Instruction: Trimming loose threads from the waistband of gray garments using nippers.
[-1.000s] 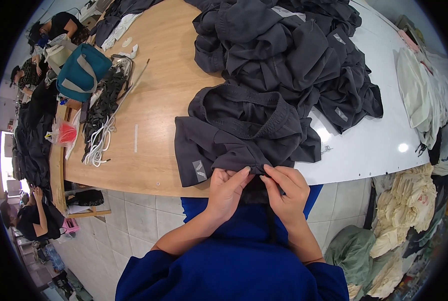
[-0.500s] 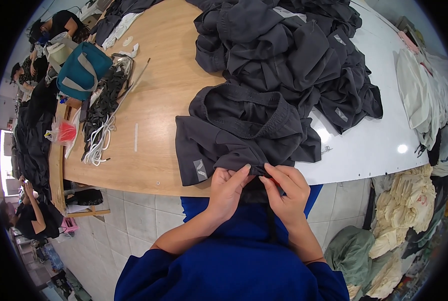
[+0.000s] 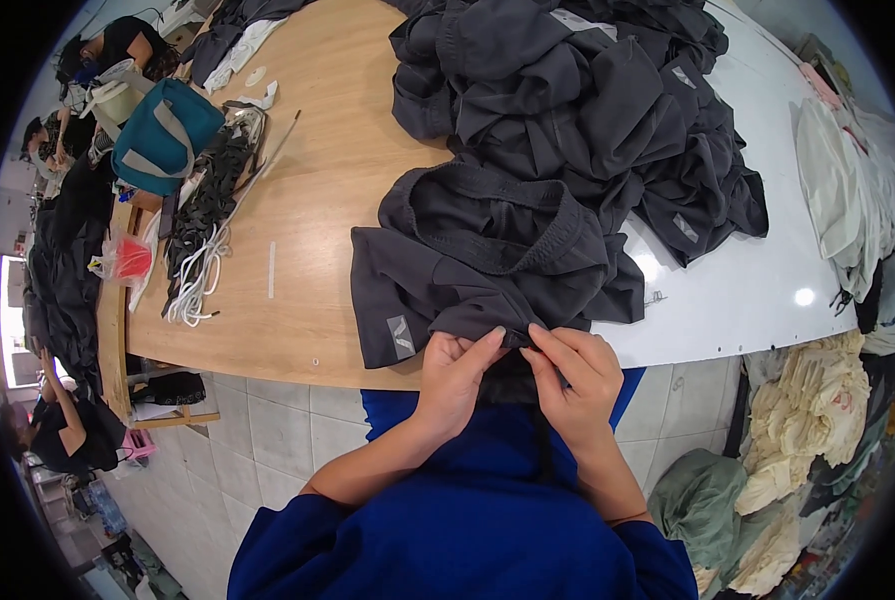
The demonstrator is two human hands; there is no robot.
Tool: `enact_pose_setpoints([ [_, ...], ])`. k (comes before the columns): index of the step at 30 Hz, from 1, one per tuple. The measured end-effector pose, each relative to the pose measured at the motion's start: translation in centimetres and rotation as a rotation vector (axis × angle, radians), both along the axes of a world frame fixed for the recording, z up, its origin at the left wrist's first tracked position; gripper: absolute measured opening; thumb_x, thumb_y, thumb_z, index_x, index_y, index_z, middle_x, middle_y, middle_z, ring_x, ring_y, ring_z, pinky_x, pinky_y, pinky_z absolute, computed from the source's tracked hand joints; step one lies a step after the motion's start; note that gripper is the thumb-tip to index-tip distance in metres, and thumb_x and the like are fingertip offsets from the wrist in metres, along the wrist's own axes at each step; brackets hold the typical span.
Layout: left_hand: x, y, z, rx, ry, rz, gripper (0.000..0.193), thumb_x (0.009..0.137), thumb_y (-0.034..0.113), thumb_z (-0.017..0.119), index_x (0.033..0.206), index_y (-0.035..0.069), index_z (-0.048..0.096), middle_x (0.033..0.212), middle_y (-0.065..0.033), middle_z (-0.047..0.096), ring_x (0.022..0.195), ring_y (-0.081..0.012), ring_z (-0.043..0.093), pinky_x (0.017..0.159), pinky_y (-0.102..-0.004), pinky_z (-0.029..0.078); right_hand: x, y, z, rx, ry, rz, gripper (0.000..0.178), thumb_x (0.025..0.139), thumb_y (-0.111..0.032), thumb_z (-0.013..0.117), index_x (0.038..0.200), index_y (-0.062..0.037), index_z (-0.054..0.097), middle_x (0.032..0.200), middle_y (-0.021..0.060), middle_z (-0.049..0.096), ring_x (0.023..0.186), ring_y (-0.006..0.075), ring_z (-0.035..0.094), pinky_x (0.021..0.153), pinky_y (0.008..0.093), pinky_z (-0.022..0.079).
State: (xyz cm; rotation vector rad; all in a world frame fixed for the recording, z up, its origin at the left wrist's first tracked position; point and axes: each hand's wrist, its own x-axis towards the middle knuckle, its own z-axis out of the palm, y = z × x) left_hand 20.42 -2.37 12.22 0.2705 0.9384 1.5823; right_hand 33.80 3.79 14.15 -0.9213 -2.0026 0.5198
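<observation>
Dark grey shorts (image 3: 527,285) lie at the table's front edge, their gathered elastic waistband (image 3: 542,240) loosely open and facing up. A pale reflective patch (image 3: 400,338) shows on the leg at left. My left hand (image 3: 455,378) pinches the near edge of the cloth between thumb and fingers. Close beside it, my right hand (image 3: 575,375) is closed on the same edge, thumb and forefinger together. Only a small fold of cloth shows between the fingertips. Whatever lies inside my right palm is hidden.
More dark grey garments (image 3: 557,100) are heaped behind the shorts. On the table's left lie white cords (image 3: 202,275), black straps (image 3: 207,190) and a teal bag (image 3: 167,135). Cream cloth (image 3: 802,410) is piled at right. Several people work at far left.
My hands have barely moved and keep hold of the cloth edge. A small orange-red bit at my right fingers, visible before, is now out of sight.
</observation>
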Motion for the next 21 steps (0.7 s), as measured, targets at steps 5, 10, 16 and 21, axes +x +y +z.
enact_pose_setpoints([
  [5,0.1,0.1,0.1,-0.028,0.003,0.013,0.017,0.093,0.010,0.050,0.107,0.003,0.056,0.106,-0.0082,0.063,0.100,-0.0150,0.060,0.091,-0.0319,0.045,0.1,-0.3,-0.1,-0.108,0.064,0.015,0.028,0.067,-0.004,0.074,0.095,-0.0050,0.069,0.082,0.0081,0.061,0.063,0.0173,0.056,0.058,0.0245,0.043],
  [10,0.1,-0.1,0.3,-0.058,-0.104,0.056,0.023,0.097,0.019,0.045,0.108,0.002,0.056,0.105,-0.0103,0.064,0.100,-0.0175,0.060,0.092,-0.0338,0.045,-0.3,-0.8,1.3,-0.406,0.318,-0.035,0.044,0.062,-0.003,0.076,0.104,-0.0051,0.066,0.071,0.0078,0.055,0.058,0.0191,0.054,0.054,0.0252,0.045],
  [16,0.0,-0.9,-0.8,0.024,-0.102,-0.066,0.027,0.098,0.025,0.045,0.106,0.003,0.059,0.105,-0.0073,0.063,0.096,-0.0139,0.059,0.088,-0.0327,0.044,-0.2,0.4,-1.4,0.013,0.060,0.168,0.028,0.063,-0.009,0.077,0.089,-0.0058,0.070,0.055,0.0025,0.045,0.047,0.0164,0.044,0.043,0.0273,0.033],
  [21,-0.4,-0.7,0.1,-0.087,-0.167,-0.066,0.038,0.099,0.032,0.036,0.117,0.002,0.051,0.109,-0.0113,0.062,0.100,-0.0201,0.060,0.090,-0.0356,0.047,0.4,0.0,-0.3,0.152,0.228,0.460,0.025,0.063,-0.019,0.081,0.083,-0.0080,0.071,0.052,-0.0009,0.047,0.043,0.0135,0.042,0.041,0.0261,0.028],
])
